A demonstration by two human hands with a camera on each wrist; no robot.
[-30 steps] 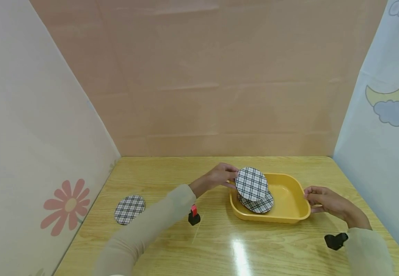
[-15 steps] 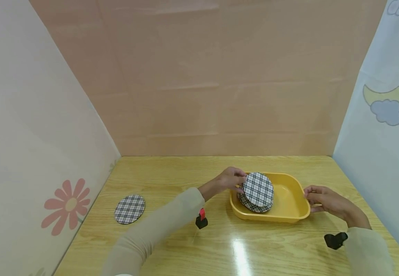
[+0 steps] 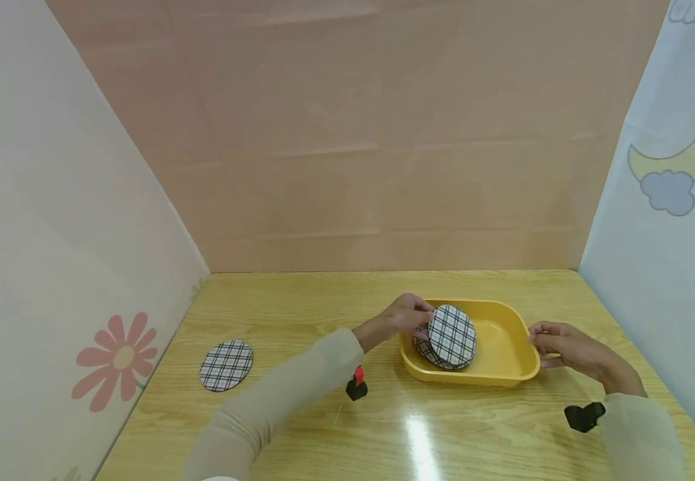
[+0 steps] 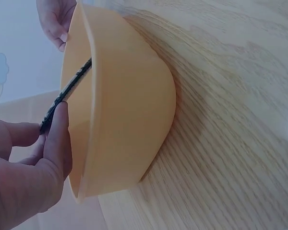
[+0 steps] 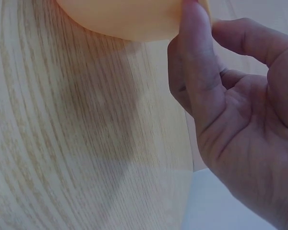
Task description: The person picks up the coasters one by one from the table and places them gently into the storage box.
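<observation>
My left hand [image 3: 406, 314] pinches the edge of a checked round mat [image 3: 452, 335] between thumb and fingers, and that mat now sits low inside the yellow tray [image 3: 506, 374], leaning over a second checked mat [image 3: 422, 349] that lies on the tray floor. A second ago I held it up above the rim, tilted toward me; half a second ago it was already dipping inside; now it has come down almost onto the lower one, so the stacking is, I judge, nearly finished, though my fingers have not let go. From my left wrist I see the mat's dark edge [image 4: 62, 96] slipping behind the tray wall [image 4: 125, 120], my thumb pressed on it. My right hand [image 3: 566, 346] has stayed at the tray's right rim, thumb and fingers gripping it to steady it on the bench [image 3: 299, 300]. A third checked mat [image 3: 225, 365] lies well apart on the left side of the bench.
</observation>
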